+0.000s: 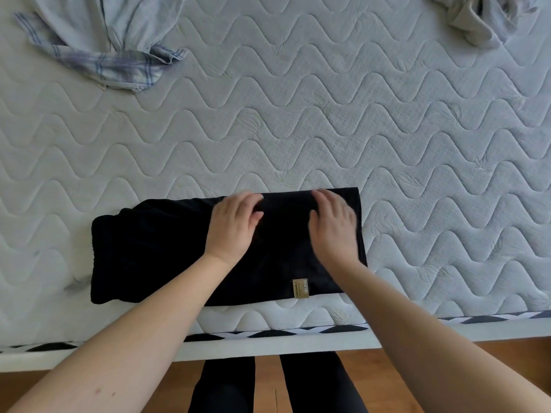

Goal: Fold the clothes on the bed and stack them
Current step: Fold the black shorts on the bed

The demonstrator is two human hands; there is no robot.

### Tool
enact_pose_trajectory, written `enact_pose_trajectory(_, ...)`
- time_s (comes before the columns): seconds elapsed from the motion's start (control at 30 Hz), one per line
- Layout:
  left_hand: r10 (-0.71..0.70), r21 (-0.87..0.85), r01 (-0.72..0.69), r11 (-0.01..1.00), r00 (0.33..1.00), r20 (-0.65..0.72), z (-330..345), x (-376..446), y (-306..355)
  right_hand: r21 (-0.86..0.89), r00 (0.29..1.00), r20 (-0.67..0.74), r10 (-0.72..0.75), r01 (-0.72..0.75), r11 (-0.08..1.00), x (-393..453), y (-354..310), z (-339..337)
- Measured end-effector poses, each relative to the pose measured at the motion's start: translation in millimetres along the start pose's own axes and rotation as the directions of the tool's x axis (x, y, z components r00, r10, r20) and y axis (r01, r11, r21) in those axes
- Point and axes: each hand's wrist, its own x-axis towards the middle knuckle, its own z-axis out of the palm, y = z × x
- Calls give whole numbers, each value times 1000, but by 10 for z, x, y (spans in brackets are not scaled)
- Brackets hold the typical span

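My left hand (235,225) and right hand (334,225) press flat on the black pants (149,248) near the bed's (387,129) front edge; a careless push could slide them off.

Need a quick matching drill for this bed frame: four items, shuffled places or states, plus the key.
Column 1:
1. black garment
2. plaid shirt
3. grey garment
4. gold label

Column 2:
A. crumpled at the far right of the mattress
B. crumpled at the far left of the mattress
C. on the black cloth, near its front edge
D. folded, near the front edge, under the left hand and right hand

Pairs: 1-D, 2-B, 3-A, 4-C
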Motion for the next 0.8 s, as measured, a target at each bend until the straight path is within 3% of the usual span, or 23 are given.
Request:
enact_pose_trajectory(0.07,-90,130,89,988,996,-2,37,62,-106,-32,990,98,-98,102,994,45,-185,206)
enact_pose_trajectory(0.17,-109,285,50,957,975,194,127,19,-266,-91,952,230,-202,227,970,77,-322,502)
enact_pose_trajectory(0.33,-152,407,1,913,928,339,259,-365,-423,-286,932,314,-180,274,918,97,136,595)
enact_pose_trajectory(0.53,-256,431,85,898,899,355,201,-688,-489,-391,954,295,-49,167,905,266,703,215)
enact_pose_trajectory(0.63,-245,425,70,902,895,372,118,-740,-538,-417,960,275,53,69,906,330,749,156)
enact_pose_trajectory(0.8,-226,427,56,902,906,358,-82,-816,-785,-487,955,275,110,40,872,327,677,140)
